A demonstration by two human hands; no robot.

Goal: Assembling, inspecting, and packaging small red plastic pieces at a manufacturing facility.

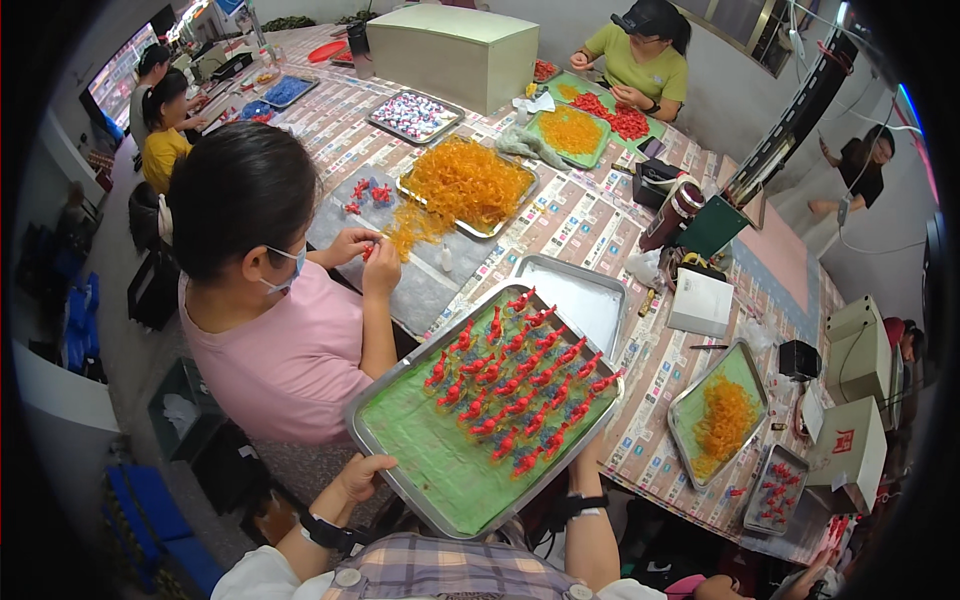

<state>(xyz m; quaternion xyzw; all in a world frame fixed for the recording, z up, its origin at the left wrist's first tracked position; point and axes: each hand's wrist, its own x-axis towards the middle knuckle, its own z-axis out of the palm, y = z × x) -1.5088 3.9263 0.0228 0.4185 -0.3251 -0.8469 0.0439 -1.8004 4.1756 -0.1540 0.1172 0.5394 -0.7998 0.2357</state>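
Note:
A metal tray (410,500) with a green lining is held up in front of me, tilted, its far corner over the table edge. Rows of small red figures (520,385) with bluish and yellowish bits at their bases stand on its far part; the near part shows bare green. My left hand (362,477) is closed on the tray's near left rim, thumb on top. At the right side, my right hand (585,468) supports the tray from below; its fingers are hidden behind it. Both wrists wear black bands.
Left of the tray, a person in pink (290,350) handles a small red piece beside a tray of orange strips (470,185). A bare metal tray (570,290) lies beyond mine. To the right are another orange-filled tray (728,415), a white box (700,302) and a small tray of red pieces (777,490).

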